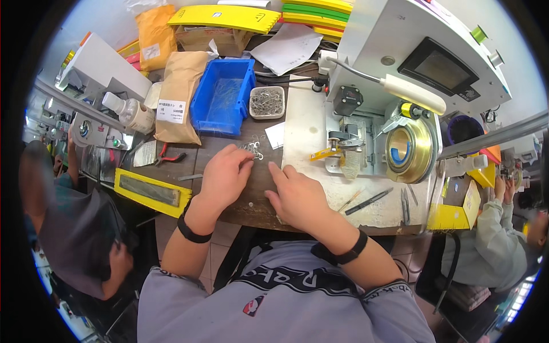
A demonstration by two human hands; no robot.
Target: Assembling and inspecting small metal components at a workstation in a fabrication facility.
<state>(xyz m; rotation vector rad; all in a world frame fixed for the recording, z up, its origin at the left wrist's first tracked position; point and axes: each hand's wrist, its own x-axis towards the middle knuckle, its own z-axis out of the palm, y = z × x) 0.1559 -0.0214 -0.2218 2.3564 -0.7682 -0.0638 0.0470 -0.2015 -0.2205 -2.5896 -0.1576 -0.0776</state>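
My left hand (223, 177) rests on the dark wooden table with its fingers curled and thumb and fingertips close together. Whether anything small sits between them is hidden. Right at its fingertips lies a loose little pile of small silvery metal pieces (253, 150), too small to name surely. My right hand (303, 200) is beside the pile, index finger stretched out and thumb apart, with nothing visible in it. Farther back, a white dish (267, 117) holds many similar metal pieces. A small white paper (275, 136) lies just right of the pile.
A blue bin (216, 127) and brown paper bag (177, 134) stand behind my left hand. To the right is a white machine (372, 43) with a gold spool (407, 154). Tweezers (405, 207), a black pen-like tool (369, 201), red-handled pliers (166, 157) and a yellow tray (123, 183) lie around. People sit either side.
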